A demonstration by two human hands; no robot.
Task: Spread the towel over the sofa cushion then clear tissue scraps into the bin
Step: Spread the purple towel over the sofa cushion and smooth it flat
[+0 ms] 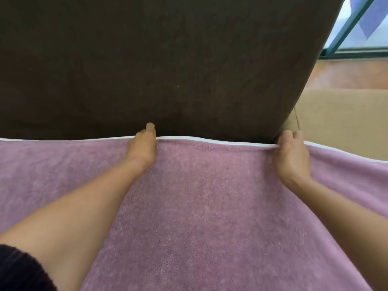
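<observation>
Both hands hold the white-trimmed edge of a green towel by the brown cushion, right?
Not quite: the towel is pinkish-purple, not green, as the head view shows. The left hand and right hand do hold its white-trimmed edge by the brown cushion.

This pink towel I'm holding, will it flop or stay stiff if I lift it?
Probably floppy: the pink towel drapes downward beyond the right hand. Its plush pile likely resists slipping from the left hand.
</observation>
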